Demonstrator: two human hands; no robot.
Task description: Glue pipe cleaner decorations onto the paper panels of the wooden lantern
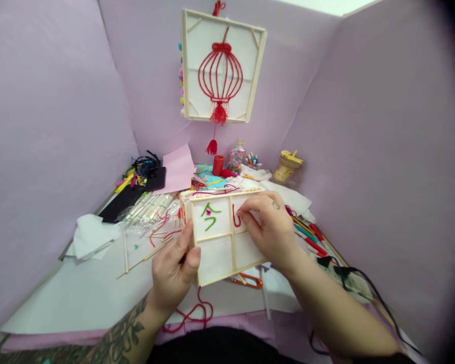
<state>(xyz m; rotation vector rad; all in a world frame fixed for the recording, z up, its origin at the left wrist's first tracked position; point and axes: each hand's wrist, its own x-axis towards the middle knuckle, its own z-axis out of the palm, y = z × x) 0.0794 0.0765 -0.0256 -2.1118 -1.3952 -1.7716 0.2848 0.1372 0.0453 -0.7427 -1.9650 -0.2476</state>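
My left hand (176,265) grips the left side of a wooden-stick lantern frame (233,253) backed with white paper. Its front is split into panes by crossed sticks. Green yarn (211,221) forms a character in the upper left pane, with a small pink spot in it. In the upper right pane lies a curved piece of red yarn (235,217). The thumb and forefinger of my right hand (271,227) pinch together at that red yarn, their tips touching it. My right hand covers part of that pane. A longer red yarn strand (197,316) trails below the frame.
Above hangs a square lantern (220,65) with a red yarn design. An orange utility knife (250,281) lies beneath the held frame. Bagged sticks (151,207) and a pink sheet (176,167) sit left; red markers (316,246) and a black cable (379,298) are right. Lilac walls surround the table.
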